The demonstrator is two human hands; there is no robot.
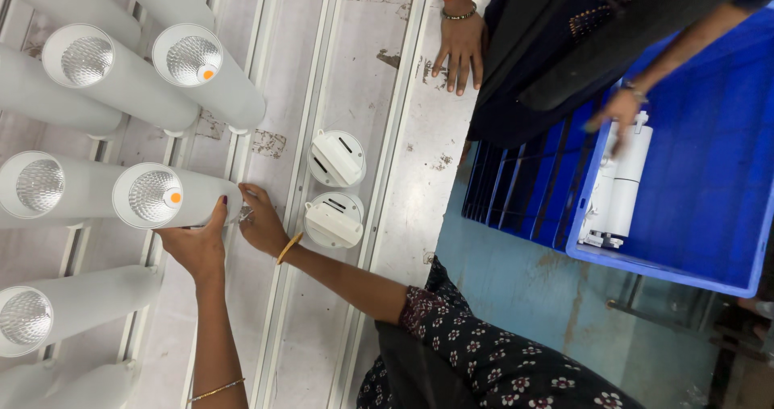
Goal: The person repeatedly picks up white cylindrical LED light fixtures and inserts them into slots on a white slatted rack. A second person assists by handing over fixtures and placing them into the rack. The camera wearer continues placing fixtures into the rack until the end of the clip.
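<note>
A: Which piece was being handled?

B: A white cylindrical lamp (173,198), mounted on a white track rail (234,147), with its ribbed reflector and an orange dot turned toward the camera. The left hand (197,244) was wrapped around the underside of the tube, thumb laid along its side, so the body was clasped rather than pinched. It was probably steadied that way so the base end could be worked on.

A: And the other hand?

B: The right hand (260,220) was placed just beyond the clasp, at the lamp's base, where a small metal fitting (245,213) was touched by the fingertips. Whether the fitting was actually pinched could not be told; the fingers were curled close around it.

A: What was found around the grip?

B: Further along the rails from the right hand, two round white adapters (335,190) were seated on a neighbouring track. On the far side of the held tube, more identical lamps (153,62) were lined up in rows. Well away, a blue crate (709,215) was seen, where another white lamp (627,183) was touched by a second person's hand (617,112); that person's other hand (461,48) was rested flat on the bench.
</note>
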